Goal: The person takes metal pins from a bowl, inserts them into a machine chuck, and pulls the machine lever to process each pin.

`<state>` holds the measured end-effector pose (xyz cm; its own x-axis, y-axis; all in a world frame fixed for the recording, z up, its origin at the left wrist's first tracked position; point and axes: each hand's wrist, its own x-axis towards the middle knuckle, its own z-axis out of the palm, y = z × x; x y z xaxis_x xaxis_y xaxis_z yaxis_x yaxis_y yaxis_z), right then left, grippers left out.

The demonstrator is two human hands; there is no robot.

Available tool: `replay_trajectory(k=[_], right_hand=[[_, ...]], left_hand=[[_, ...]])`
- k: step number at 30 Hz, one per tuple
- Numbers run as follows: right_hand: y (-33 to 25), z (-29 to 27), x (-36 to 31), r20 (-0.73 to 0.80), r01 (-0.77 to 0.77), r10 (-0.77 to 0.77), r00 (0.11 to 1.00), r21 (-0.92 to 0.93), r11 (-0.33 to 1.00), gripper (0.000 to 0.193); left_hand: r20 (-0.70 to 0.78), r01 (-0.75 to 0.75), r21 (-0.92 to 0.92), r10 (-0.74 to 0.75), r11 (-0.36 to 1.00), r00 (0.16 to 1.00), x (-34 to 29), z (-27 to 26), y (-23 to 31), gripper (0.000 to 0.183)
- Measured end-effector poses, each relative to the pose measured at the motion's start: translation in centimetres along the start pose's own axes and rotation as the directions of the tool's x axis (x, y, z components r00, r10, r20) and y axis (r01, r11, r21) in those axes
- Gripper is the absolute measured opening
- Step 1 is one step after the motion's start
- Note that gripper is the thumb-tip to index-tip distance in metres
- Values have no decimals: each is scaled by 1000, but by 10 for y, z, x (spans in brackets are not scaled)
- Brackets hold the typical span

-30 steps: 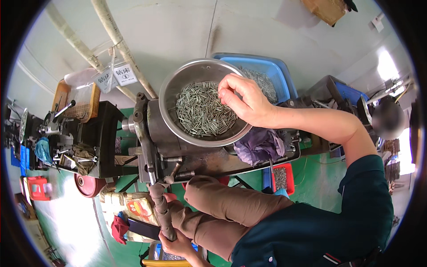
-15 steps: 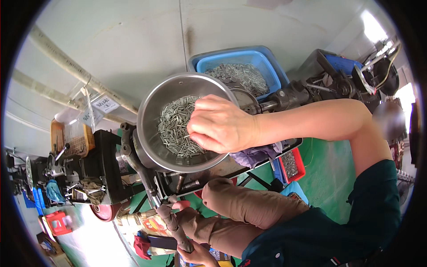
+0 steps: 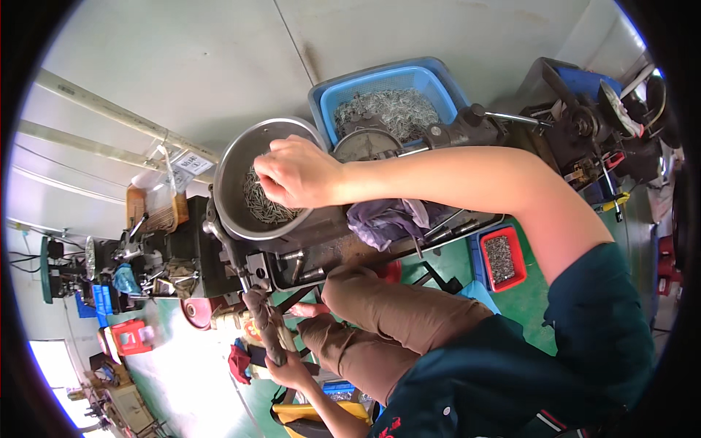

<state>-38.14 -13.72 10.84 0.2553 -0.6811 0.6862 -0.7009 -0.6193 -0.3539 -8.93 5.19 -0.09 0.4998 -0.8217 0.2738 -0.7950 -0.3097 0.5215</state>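
Note:
My right hand [image 3: 299,175] is over the right side of a round steel bowl [image 3: 232,169], its fingers curled together. What they hold, if anything, is hidden from view. Many short, thin metal pins [image 3: 264,206] lie in the bottom of the bowl, partly covered by the hand. Lower down, my left hand [image 3: 292,371] is wrapped around the end of a long lever [image 3: 269,337] with a grey-brown covered grip. This lever runs up beside the left of the bowl to the bench machine.
Behind the bowl, a blue basket [image 3: 444,98] contains many metal pins. A round metal plate [image 3: 369,144] and a dark machine part [image 3: 467,130] stand to the right. Purple cloth [image 3: 380,223] lies on the bench. Below right is a red tray [image 3: 519,255] of small metal parts.
The view has shifted, showing more of my left forearm and the red tray. My right hand is still at the bowl with fingers curled; my left hand keeps its grip on the lever.

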Motion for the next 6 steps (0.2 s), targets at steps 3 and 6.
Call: replay_trajectory(k=[3,6], right_hand=[[6,-8,-3,-146,-88,132,981,275,958,9],[14,-30,-3,-164,-231,315,935,394,890,8]], left_hand=[[15,7,14,-8,1000,1000,0,3,6,23],[-8,16,118,-15,993,1000,-4,-2,-5,23]])
